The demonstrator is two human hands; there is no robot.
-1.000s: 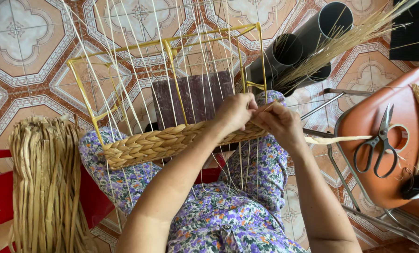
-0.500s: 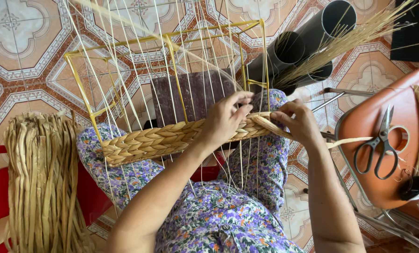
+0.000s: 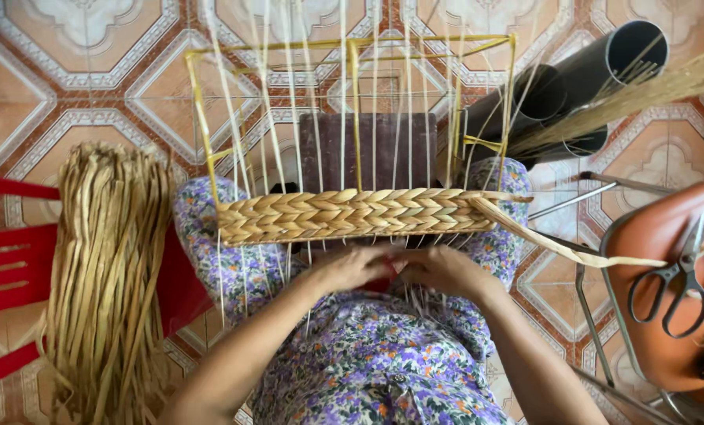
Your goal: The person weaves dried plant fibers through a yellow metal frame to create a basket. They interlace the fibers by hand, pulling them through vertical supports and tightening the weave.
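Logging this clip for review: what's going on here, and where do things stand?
A person in a floral garment is weaving a basket on a yellow wire frame held on the lap. Both hands, left hand and right hand, sit close together just below the woven band, at the thin upright strands. A few braided rows are done; one loose flat strand trails off to the right. A bundle of dried fibre lies at the left, and scissors rest on an orange chair.
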